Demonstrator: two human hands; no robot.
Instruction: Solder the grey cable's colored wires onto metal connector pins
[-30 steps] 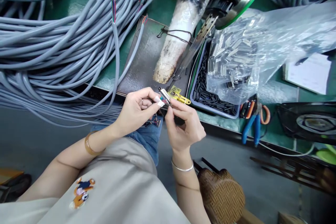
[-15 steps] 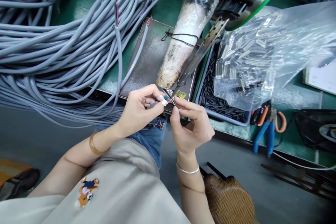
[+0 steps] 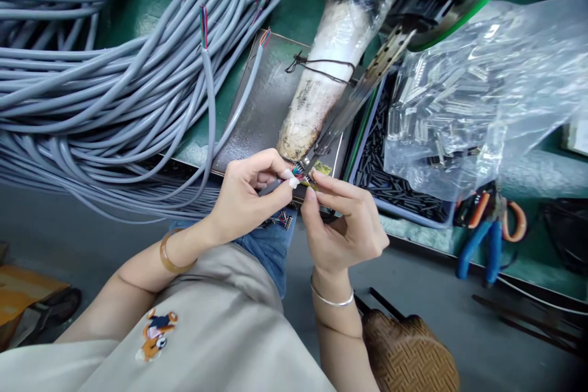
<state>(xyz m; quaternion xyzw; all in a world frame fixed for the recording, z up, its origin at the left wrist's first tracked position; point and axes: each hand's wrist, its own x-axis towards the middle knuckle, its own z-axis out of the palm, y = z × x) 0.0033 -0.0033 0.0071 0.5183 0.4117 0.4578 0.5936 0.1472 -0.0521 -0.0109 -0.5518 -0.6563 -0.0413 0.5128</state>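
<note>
My left hand (image 3: 255,193), with white coverings on its thumb and forefinger tips, pinches the end of a grey cable (image 3: 272,187). Thin coloured wires (image 3: 296,171) fan out of that end. Thumb and fingers of my right hand (image 3: 346,214) close on a small metal connector (image 3: 309,176) at the wire ends; the fingertips partly hide it. Just above both hands are the narrow metal tip (image 3: 321,146) of a tool and a white wrapped tube (image 3: 312,92) with a browned end. Whether the tip touches the connector, I cannot tell.
Grey cables (image 3: 114,92) pile up on the left. At the right, a blue bin (image 3: 413,213) holds black sleeves (image 3: 381,162), with a plastic bag of metal connectors (image 3: 450,104) over it. Pliers with blue handles (image 3: 482,245) hang at the bench edge. A woven stool (image 3: 408,349) stands below.
The view has shifted slightly, so most things sit a little farther right. Both hands keep their pinch, and the connector now shows slightly below the tool's tip.
</note>
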